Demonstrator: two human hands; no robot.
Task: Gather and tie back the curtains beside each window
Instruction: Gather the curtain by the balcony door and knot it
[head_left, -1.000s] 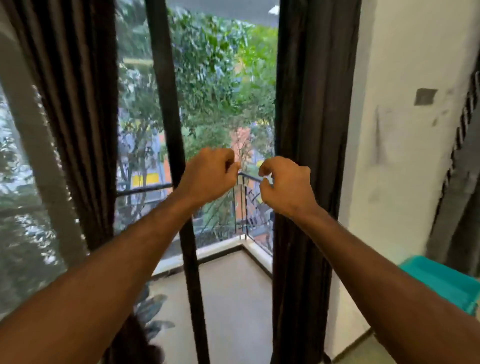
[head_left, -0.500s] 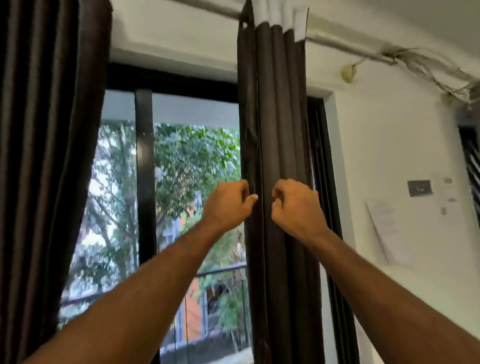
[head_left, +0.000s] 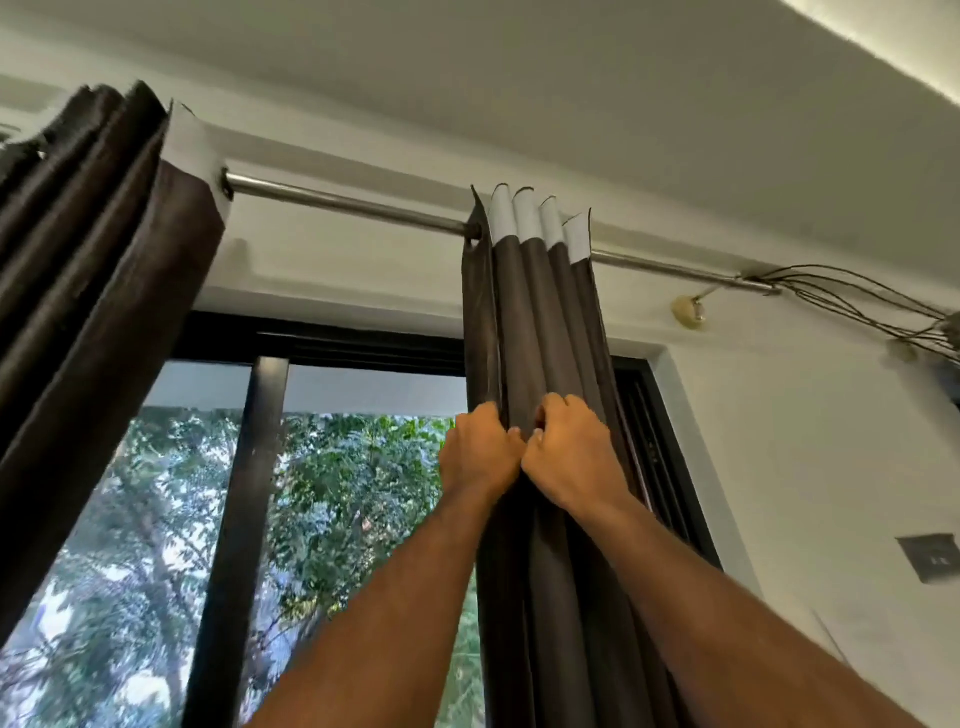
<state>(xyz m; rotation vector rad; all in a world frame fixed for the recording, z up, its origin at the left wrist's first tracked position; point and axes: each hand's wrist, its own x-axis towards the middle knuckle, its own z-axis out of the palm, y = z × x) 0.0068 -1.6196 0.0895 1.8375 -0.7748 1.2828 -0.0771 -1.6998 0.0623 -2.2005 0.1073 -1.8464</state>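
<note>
Brown pleated fabric, the right-hand dark curtain, hangs from a steel curtain rod just right of the black-framed window, its long axis running straight down from the rod. Both hands meet on it well below the white header band (4 pleats show there). The left hand curls its fingers round the curtain's left edge fold; the right hand pinches the neighbouring pleat, and the 2 thumbs touch. Fabric lies directly in front of the fingers, both hands equally near, so the coming gather likely means squeezing the folds sideways across that vertical axis. A second dark brown curtain hangs bunched at the rod's left end, well apart.
</note>
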